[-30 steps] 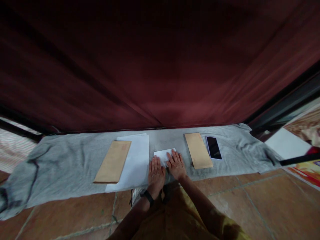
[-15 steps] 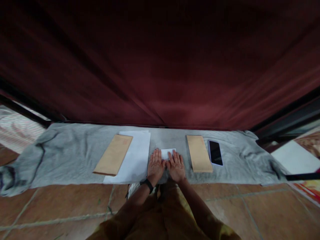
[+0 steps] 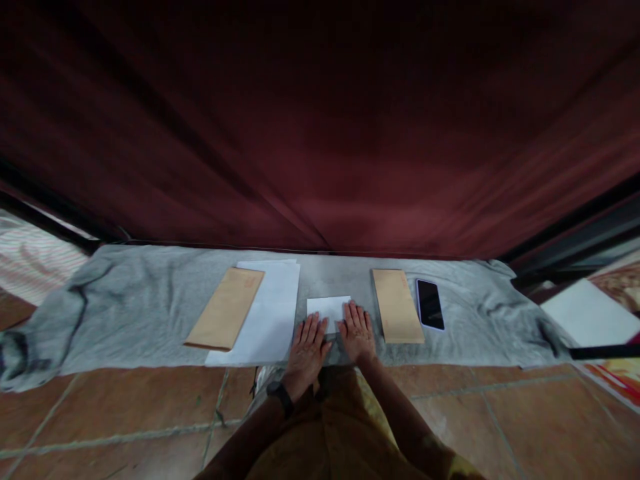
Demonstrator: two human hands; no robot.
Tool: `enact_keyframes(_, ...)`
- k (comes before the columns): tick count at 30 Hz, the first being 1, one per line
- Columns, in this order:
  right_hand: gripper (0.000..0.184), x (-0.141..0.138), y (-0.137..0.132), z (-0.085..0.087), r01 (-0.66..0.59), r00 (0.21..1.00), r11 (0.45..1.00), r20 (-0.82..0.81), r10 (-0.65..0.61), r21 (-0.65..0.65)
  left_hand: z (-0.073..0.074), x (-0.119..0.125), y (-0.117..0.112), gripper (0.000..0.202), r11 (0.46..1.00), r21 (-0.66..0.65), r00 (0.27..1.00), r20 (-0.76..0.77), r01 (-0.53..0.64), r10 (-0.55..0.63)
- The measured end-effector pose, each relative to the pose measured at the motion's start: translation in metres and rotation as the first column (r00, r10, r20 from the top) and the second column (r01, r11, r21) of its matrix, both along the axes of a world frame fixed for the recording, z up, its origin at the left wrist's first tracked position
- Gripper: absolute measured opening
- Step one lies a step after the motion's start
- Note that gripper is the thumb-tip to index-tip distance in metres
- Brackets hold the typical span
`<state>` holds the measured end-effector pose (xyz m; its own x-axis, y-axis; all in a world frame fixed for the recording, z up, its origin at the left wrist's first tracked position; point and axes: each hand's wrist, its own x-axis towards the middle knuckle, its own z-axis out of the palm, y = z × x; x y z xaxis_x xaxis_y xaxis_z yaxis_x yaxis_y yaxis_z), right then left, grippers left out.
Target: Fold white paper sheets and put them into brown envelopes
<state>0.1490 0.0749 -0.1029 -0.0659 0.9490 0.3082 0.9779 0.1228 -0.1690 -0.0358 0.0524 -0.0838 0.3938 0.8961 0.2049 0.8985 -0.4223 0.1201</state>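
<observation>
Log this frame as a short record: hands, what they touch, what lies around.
Surface: grey cloth on tiled floor
Left hand: flat, open, fingertips on folded paper
Right hand: flat, open, on the paper's right edge
Left side: envelope lying on white sheets
Right side: second envelope, phone beside it

matt white folded paper (image 3: 327, 308) lies on soft grey cloth (image 3: 140, 313); brown paper envelopes (image 3: 226, 309), a glossy black phone (image 3: 429, 304), smooth reddish floor tiles (image 3: 125, 413).
</observation>
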Motion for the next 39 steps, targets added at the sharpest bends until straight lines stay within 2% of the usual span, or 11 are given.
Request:
enact_keyframes(5,0.056,0.001,-0.002,0.002,-0.001,1.000,1.000,-0.015,0.001,-0.003,0.011,-0.007,-0.008,0.065,0.993,-0.025,0.993,-0.019,0.117,-0.118)
enact_keyframes(10,0.055,0.008,-0.004,0.002,0.013,1.000,1.000,-0.024,-0.013,-0.001,0.009,-0.008,-0.018,0.071,0.993,-0.048,0.993,-0.024,0.110,-0.111)
enact_keyframes(14,0.055,0.007,-0.007,0.009,0.031,0.999,0.999,-0.044,-0.030,0.017,0.007,-0.006,-0.019,0.076,0.991,-0.064,0.991,-0.042,0.122,-0.124)
enact_keyframes(16,0.055,-0.001,-0.011,0.015,-0.042,0.998,0.999,-0.048,0.042,0.004,0.008,-0.004,-0.018,0.077,0.989,-0.082,0.990,-0.052,0.126,-0.131)
enact_keyframes(18,0.053,-0.012,-0.016,0.019,-0.170,0.984,0.985,-0.049,0.168,-0.030,0.009,-0.004,-0.018,0.075,0.986,-0.104,0.989,-0.057,0.129,-0.135)
enact_keyframes(20,0.052,-0.022,-0.024,0.020,-0.278,0.960,0.959,-0.058,0.275,-0.059,0.010,-0.004,-0.017,0.073,0.981,-0.126,0.986,-0.060,0.146,-0.154)
enact_keyframes(22,0.052,-0.025,-0.033,0.018,-0.324,0.945,0.944,-0.060,0.320,-0.067,0.010,-0.004,-0.017,0.074,0.974,-0.151,0.981,-0.066,0.168,-0.180)
enact_keyframes(29,0.056,-0.003,-0.047,0.009,-0.275,0.961,0.959,0.008,0.276,-0.065,0.009,-0.003,-0.014,0.083,0.958,-0.221,0.977,-0.070,0.184,-0.203)
enact_keyframes(39,0.060,0.019,-0.060,0.008,-0.203,0.978,0.978,0.039,0.204,-0.041,0.002,-0.007,-0.016,0.088,0.961,-0.188,0.972,-0.079,0.203,-0.221)
